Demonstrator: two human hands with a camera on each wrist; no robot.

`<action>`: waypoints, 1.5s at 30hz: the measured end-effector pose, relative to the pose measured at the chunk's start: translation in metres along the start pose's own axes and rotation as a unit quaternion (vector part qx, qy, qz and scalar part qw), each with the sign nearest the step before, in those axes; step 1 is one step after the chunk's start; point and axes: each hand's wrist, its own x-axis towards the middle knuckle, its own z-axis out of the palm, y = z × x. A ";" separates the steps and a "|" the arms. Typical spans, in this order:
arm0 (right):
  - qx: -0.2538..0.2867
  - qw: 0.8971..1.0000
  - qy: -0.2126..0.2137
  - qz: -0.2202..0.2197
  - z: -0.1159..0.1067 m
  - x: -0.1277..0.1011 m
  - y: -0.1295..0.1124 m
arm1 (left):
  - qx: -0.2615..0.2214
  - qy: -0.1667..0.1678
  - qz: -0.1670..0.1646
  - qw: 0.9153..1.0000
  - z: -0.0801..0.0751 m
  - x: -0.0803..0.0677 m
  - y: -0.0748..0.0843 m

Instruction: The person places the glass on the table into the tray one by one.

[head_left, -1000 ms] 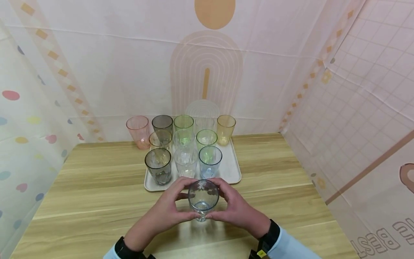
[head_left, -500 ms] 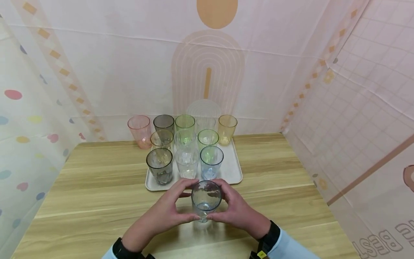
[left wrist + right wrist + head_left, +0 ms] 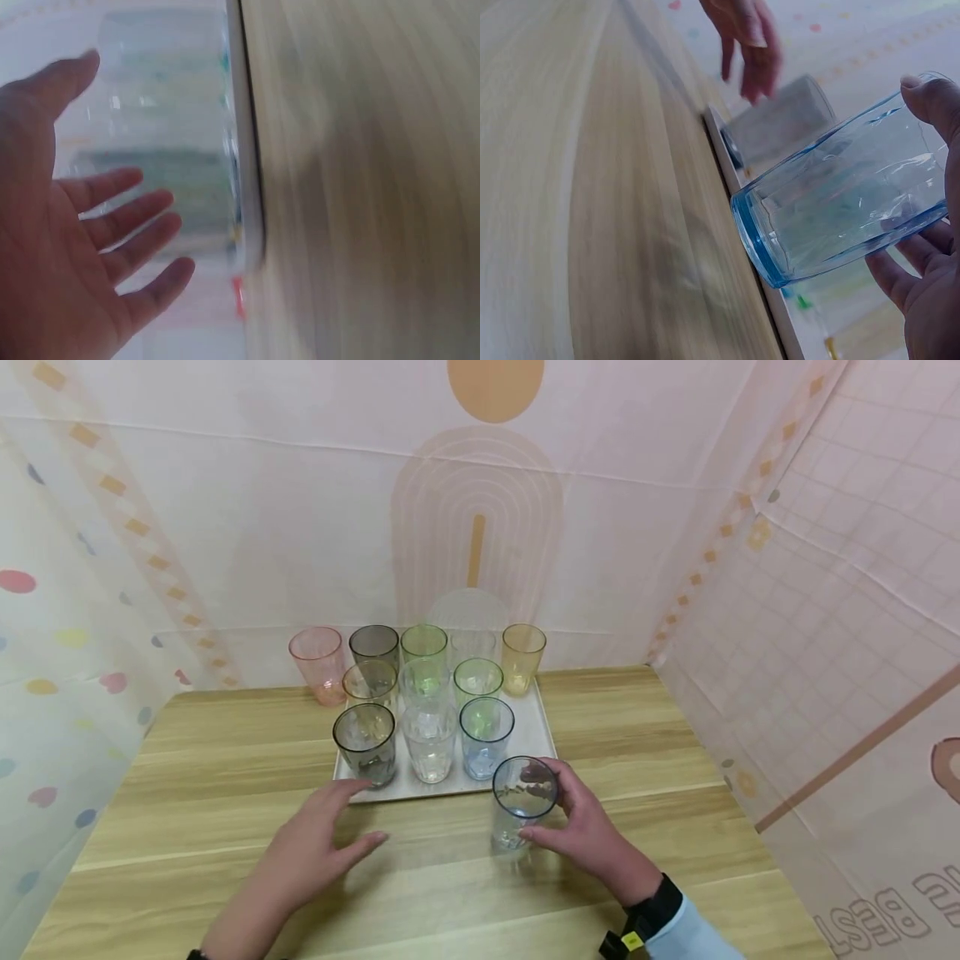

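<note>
My right hand [image 3: 588, 835] grips a clear bluish glass [image 3: 517, 818] from its right side, at the front right of the white tray. In the right wrist view this glass [image 3: 840, 195] shows a blue base raised off the table. Apart from it, my left hand [image 3: 315, 843] hangs over the table with fingers spread and nothing in them; the left wrist view shows its open palm. Nearest the left hand is a dark grey glass [image 3: 367, 747] on the tray. Beside that stand a clear glass [image 3: 430, 747] and a blue glass [image 3: 487, 739].
The white tray [image 3: 542, 727] bears several more glasses behind, among them a green glass [image 3: 423, 647] and a yellow glass [image 3: 522, 660]. A pink glass [image 3: 318, 664] stands at the back left. Printed cloth [image 3: 300, 527] hangs behind the wooden table [image 3: 622, 735].
My left hand has let go of the bluish glass and moved left. My right hand has carried that glass to the right and slightly toward the tray.
</note>
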 end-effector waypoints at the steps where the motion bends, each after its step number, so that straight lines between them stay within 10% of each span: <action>1: -0.001 1.000 0.007 0.005 -0.003 -0.001 0.001 | 0.012 0.008 -0.012 1.000 -0.003 -0.002 -0.007; 13: -0.027 0.997 0.064 0.019 -0.040 0.014 0.017 | 0.097 0.050 -0.077 0.991 -0.021 -0.013 -0.070; 30: -0.006 0.994 0.096 0.048 -0.063 0.126 0.042 | 0.111 0.043 -0.075 0.990 -0.019 -0.003 -0.070; 45: 0.009 0.993 0.099 0.069 -0.055 0.160 0.058 | 0.090 0.004 -0.113 0.989 -0.023 -0.001 -0.075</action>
